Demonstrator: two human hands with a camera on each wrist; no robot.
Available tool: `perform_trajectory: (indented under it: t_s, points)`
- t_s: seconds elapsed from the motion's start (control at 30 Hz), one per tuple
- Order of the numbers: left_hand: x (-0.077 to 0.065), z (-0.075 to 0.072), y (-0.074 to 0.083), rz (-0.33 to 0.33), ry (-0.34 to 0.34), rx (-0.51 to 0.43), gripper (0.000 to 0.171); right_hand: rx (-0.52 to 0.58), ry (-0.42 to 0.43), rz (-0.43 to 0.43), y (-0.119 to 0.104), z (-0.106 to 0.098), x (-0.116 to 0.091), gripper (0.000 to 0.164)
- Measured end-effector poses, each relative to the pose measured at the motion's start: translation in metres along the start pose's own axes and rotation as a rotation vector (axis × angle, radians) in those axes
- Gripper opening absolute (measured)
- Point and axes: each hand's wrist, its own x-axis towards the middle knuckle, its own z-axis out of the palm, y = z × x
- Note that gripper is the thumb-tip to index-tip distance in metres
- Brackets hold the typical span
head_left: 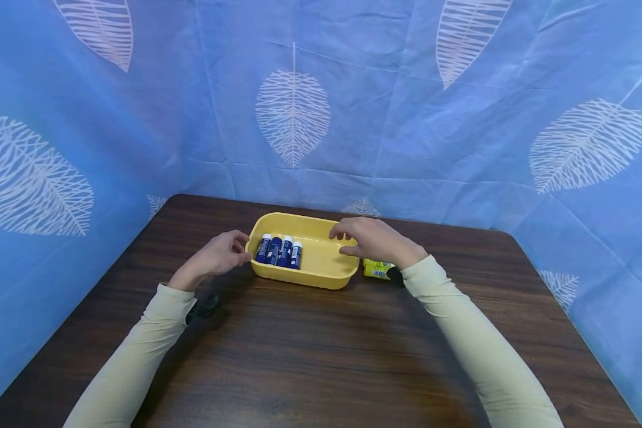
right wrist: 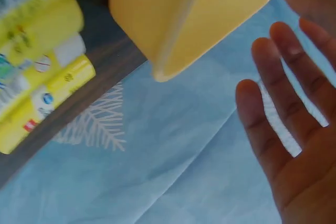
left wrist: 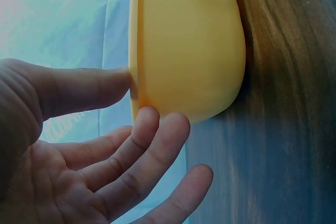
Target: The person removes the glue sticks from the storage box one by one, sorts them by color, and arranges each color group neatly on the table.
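Observation:
A shallow yellow tray (head_left: 321, 280) stands toward the back of the table. Side by side in its left half lie several blue tubes with white caps (head_left: 283, 252), resembling glue sticks. My left hand (head_left: 222, 254) is at the tray's left end; in the left wrist view the thumb tip (left wrist: 118, 85) comes right to the rim, with loosely bent fingers (left wrist: 173, 135) beside the outer wall. Over the tray's right end hovers my right hand (head_left: 371, 238), fingers spread and relaxed, nothing between them. The right wrist view shows those fingers (right wrist: 273, 87) apart from the tray.
Just right of the tray sit several yellow labelled tubes (right wrist: 47, 77), partly covered by my right wrist in the head view. The dark wooden table (head_left: 310, 351) ends shortly behind the tray. Blue cloth with white leaf prints (head_left: 353, 119) hangs behind and along both sides.

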Motion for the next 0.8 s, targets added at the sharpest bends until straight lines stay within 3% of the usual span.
perform_trajectory:
  t_s: [0.27, 0.53, 0.8]
  points:
    - [0.002, 0.0, 0.0, -0.016, -0.002, -0.002, 0.047, -0.009, -0.13, -0.102, -0.001, -0.008, 0.042, 0.033]
    - [0.0, 0.0, 0.0, -0.031, 0.002, -0.015, 0.047, -0.077, -0.274, -0.142, -0.022, 0.012, 0.078, 0.037]
    - [0.001, 0.001, -0.003, -0.038, 0.013, -0.033, 0.047, -0.188, -0.332, -0.223, -0.04, 0.028, 0.097, 0.036]
